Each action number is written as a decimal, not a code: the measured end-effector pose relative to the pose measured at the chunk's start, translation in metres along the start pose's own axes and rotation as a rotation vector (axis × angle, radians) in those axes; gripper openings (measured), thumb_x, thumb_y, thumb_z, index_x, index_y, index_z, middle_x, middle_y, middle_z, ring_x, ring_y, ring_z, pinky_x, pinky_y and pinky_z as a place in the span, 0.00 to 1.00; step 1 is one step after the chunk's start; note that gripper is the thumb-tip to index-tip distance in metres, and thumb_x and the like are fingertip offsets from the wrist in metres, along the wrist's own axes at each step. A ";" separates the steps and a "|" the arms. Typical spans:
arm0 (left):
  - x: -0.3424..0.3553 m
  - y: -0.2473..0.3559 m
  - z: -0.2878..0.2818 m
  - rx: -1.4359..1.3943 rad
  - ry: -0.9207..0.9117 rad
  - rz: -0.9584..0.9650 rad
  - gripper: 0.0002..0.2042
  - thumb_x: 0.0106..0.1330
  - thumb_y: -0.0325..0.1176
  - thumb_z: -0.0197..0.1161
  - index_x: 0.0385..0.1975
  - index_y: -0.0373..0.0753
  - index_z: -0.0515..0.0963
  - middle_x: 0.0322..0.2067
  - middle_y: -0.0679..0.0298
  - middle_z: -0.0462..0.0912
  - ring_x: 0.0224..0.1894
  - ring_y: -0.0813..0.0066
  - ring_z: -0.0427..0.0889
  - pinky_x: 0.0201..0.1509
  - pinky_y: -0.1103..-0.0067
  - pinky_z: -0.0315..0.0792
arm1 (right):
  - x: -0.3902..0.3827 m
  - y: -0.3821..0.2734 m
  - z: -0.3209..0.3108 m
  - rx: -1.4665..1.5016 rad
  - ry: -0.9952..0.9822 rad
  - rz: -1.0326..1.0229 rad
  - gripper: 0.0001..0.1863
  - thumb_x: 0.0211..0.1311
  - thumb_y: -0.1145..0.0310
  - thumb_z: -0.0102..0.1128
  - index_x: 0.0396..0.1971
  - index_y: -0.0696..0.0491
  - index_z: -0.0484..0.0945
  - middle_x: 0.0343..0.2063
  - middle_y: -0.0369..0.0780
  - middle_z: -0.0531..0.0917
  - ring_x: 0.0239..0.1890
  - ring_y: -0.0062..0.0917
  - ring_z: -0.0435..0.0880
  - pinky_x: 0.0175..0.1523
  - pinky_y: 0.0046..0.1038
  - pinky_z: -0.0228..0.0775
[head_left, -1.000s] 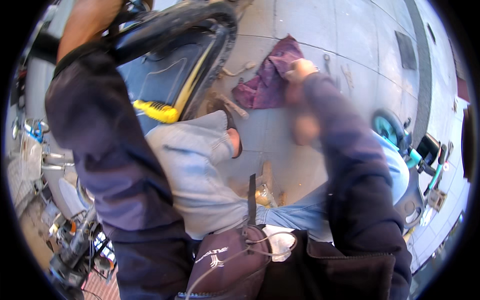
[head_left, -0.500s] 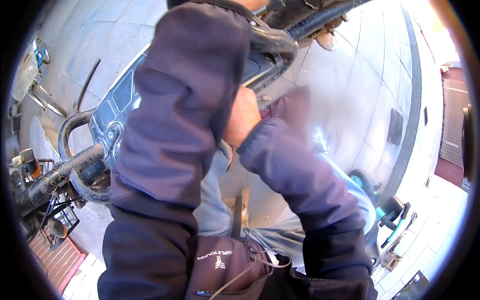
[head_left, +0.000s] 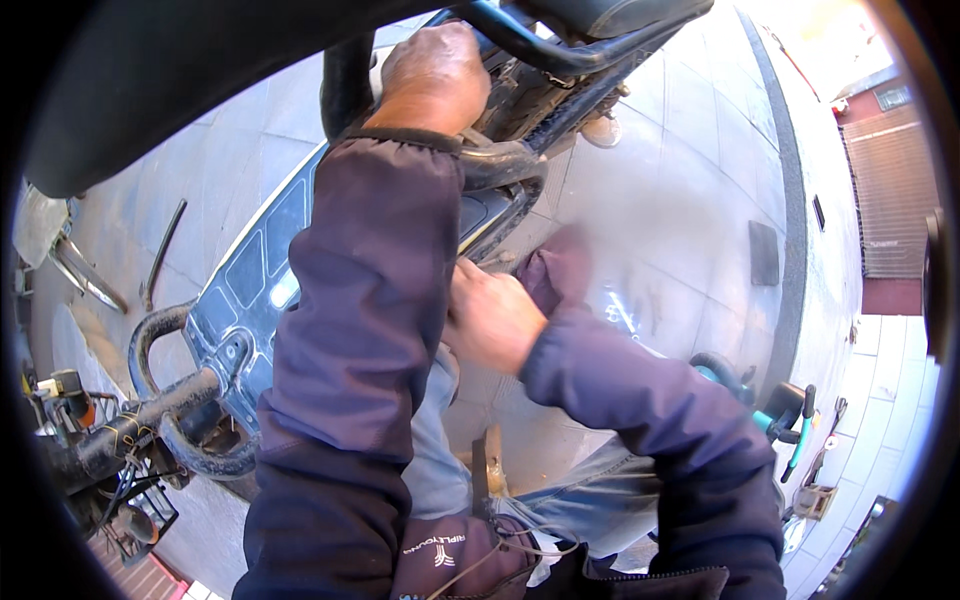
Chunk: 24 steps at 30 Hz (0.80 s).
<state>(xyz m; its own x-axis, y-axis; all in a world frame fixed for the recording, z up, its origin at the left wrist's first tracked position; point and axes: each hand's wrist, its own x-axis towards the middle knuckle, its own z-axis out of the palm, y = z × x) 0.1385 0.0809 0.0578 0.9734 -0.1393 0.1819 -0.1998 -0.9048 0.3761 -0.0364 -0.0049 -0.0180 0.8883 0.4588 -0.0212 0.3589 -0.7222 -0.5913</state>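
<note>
Head view: my left hand (head_left: 435, 75) is curled at the dark metal frame (head_left: 500, 165), fingers hidden, can't tell if I'm gripping it. My right hand (head_left: 495, 315) is partly behind my left sleeve (head_left: 370, 230), grasp unclear too. Maroon cloth (head_left: 543, 280) just beyond it, near the frame.

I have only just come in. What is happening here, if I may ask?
A person has the left hand at a metal frame with a blue panel; what it grips is hidden. The right hand is lower in the view, partly behind the left sleeve. A maroon cloth shows just beyond that hand, but whether it is held, I cannot tell.
</note>
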 end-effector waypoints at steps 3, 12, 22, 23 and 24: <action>0.002 0.001 0.002 -0.009 -0.020 -0.018 0.19 0.55 0.39 0.64 0.44 0.34 0.78 0.39 0.45 0.81 0.45 0.50 0.79 0.54 0.65 0.70 | -0.047 0.011 -0.044 0.072 -0.061 0.032 0.16 0.52 0.65 0.60 0.37 0.59 0.73 0.30 0.46 0.78 0.30 0.41 0.81 0.34 0.37 0.74; 0.002 -0.004 -0.007 0.039 -0.007 -0.045 0.19 0.53 0.40 0.65 0.40 0.31 0.78 0.36 0.44 0.80 0.44 0.50 0.79 0.51 0.65 0.70 | -0.127 0.022 -0.170 0.274 0.265 0.409 0.16 0.51 0.74 0.63 0.41 0.62 0.77 0.24 0.38 0.80 0.23 0.17 0.77 0.29 0.20 0.69; 0.002 0.000 -0.001 0.079 0.010 -0.032 0.20 0.53 0.42 0.66 0.38 0.30 0.78 0.35 0.46 0.81 0.42 0.52 0.80 0.49 0.67 0.71 | -0.096 0.047 -0.169 0.491 0.625 0.494 0.14 0.58 0.72 0.60 0.43 0.62 0.77 0.23 0.36 0.78 0.17 0.12 0.72 0.23 0.14 0.64; 0.002 0.000 -0.001 0.083 0.016 -0.034 0.20 0.54 0.42 0.66 0.38 0.30 0.78 0.35 0.46 0.81 0.42 0.52 0.80 0.49 0.67 0.71 | -0.092 0.051 -0.169 0.503 0.611 0.478 0.14 0.58 0.72 0.60 0.43 0.62 0.77 0.23 0.36 0.78 0.17 0.12 0.72 0.23 0.14 0.64; 0.002 -0.001 -0.001 0.084 0.023 -0.036 0.20 0.54 0.42 0.66 0.38 0.30 0.78 0.35 0.46 0.81 0.42 0.52 0.80 0.48 0.67 0.71 | -0.088 0.056 -0.168 0.512 0.601 0.480 0.15 0.58 0.72 0.60 0.44 0.62 0.77 0.23 0.36 0.78 0.17 0.12 0.72 0.23 0.15 0.65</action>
<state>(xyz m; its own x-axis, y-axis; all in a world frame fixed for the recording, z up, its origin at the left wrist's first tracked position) 0.1401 0.0822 0.0583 0.9768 -0.0977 0.1904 -0.1534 -0.9399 0.3051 -0.0465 -0.1724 0.0860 0.9600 -0.2792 -0.0187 -0.1293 -0.3832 -0.9146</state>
